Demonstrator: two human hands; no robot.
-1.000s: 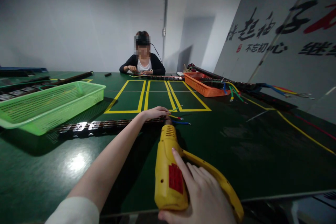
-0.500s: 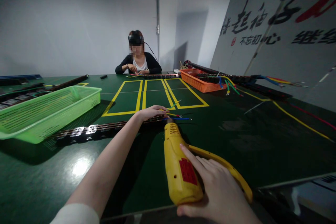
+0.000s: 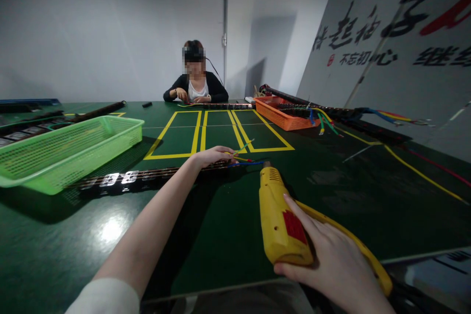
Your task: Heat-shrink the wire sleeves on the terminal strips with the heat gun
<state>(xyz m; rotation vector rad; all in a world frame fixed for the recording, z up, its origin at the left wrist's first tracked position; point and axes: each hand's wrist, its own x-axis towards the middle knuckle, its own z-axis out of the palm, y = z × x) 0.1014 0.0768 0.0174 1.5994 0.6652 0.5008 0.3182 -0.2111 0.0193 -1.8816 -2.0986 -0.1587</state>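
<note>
My right hand grips a yellow heat gun with a red label on its body. The gun's metal nozzle points away from me, at the end of a blue wire. My left hand is closed on the wire end of a dark cable harness lying on the table. Past its fingers stick out a green-yellow wire and a yellow wire with a red sleeve. The fingertips' exact hold is partly hidden.
A green basket stands at the left, an orange basket at the back right. Yellow tape frames mark the green table. Further harnesses with coloured wires lie at the right. Across the table sits a person.
My right hand has moved the heat gun to the right, its nozzle going from beside my left fingers to the blue wire's end. My left hand stays at the wires.
</note>
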